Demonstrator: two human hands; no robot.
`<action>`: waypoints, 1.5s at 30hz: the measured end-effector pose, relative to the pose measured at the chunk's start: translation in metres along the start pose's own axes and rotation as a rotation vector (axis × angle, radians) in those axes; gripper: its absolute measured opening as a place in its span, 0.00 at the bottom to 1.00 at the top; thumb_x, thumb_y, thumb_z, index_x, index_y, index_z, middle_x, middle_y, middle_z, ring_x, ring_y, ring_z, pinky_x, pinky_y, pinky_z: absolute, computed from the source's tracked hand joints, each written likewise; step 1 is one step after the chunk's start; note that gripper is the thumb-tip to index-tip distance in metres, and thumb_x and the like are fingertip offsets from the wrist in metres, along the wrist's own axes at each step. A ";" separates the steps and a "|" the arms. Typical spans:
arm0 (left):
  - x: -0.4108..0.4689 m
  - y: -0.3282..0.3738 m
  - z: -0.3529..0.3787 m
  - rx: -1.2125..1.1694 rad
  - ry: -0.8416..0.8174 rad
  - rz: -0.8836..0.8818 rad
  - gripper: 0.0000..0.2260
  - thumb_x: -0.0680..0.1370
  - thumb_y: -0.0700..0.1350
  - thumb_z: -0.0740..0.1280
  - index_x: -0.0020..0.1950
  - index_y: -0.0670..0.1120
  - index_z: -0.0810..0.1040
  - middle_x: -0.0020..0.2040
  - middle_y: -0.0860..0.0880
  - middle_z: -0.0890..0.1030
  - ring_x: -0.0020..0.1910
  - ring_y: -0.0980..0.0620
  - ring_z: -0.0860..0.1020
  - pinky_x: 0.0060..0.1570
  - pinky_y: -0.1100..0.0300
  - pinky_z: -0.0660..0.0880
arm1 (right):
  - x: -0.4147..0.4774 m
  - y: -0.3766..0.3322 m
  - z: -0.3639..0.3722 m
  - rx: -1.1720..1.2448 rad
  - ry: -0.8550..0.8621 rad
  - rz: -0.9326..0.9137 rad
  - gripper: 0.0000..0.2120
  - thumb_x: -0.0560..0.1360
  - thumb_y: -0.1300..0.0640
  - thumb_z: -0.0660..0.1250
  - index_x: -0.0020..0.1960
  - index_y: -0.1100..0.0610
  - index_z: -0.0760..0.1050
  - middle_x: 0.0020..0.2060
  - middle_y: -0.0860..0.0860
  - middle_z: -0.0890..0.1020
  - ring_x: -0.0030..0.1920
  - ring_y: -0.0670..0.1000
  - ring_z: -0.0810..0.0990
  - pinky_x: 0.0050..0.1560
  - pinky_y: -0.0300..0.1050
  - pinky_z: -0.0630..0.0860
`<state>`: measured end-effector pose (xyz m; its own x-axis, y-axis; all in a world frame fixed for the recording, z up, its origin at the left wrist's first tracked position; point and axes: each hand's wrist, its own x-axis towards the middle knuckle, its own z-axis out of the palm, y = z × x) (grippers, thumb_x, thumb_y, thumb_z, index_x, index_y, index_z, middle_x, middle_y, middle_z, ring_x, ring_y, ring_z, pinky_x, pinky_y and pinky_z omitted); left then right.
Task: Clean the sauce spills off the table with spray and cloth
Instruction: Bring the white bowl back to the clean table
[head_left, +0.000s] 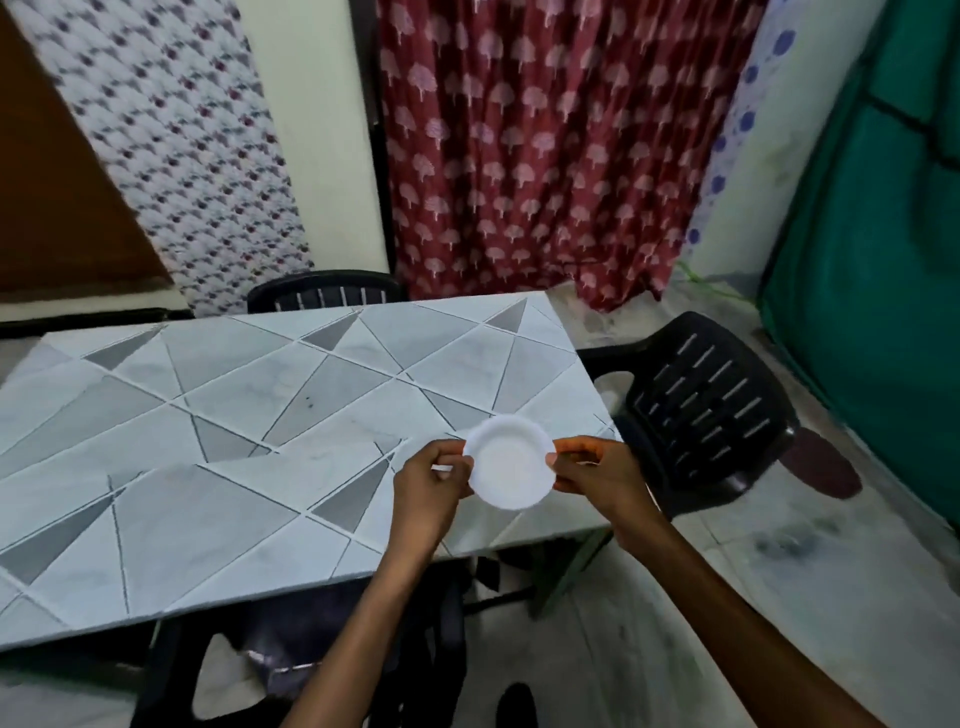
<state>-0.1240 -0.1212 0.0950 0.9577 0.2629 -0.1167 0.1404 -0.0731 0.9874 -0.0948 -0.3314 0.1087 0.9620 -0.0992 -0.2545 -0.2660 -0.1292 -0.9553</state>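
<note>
Head view: your left hand, right hand pinch white plate near worktop's right edge; prob. setup; fetch spray next.

The table is cut off at left; the plate hides some fingers.
</note>
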 end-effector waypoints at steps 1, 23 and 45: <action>0.005 -0.001 0.004 0.006 0.032 -0.006 0.09 0.76 0.37 0.69 0.48 0.51 0.82 0.43 0.49 0.83 0.36 0.54 0.82 0.42 0.53 0.83 | 0.012 0.000 0.000 -0.012 -0.019 -0.005 0.08 0.74 0.66 0.74 0.52 0.64 0.83 0.46 0.59 0.85 0.46 0.56 0.84 0.40 0.41 0.83; 0.084 0.005 0.052 -0.033 0.768 -0.142 0.07 0.77 0.39 0.69 0.49 0.50 0.82 0.44 0.51 0.83 0.40 0.52 0.83 0.43 0.52 0.83 | 0.223 -0.050 0.078 -0.263 -0.703 -0.047 0.04 0.72 0.64 0.75 0.47 0.59 0.83 0.42 0.55 0.85 0.40 0.52 0.83 0.43 0.47 0.84; 0.198 -0.087 -0.139 0.100 0.958 -0.266 0.06 0.76 0.40 0.69 0.52 0.46 0.81 0.42 0.53 0.83 0.38 0.52 0.83 0.43 0.50 0.83 | 0.266 -0.031 0.356 -0.636 -0.755 -0.119 0.08 0.68 0.64 0.76 0.36 0.54 0.80 0.39 0.53 0.85 0.41 0.58 0.86 0.40 0.49 0.84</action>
<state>0.0186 0.0710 0.0011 0.2914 0.9442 -0.1534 0.3830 0.0318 0.9232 0.1910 -0.0025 0.0170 0.7125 0.5745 -0.4028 0.0636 -0.6246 -0.7784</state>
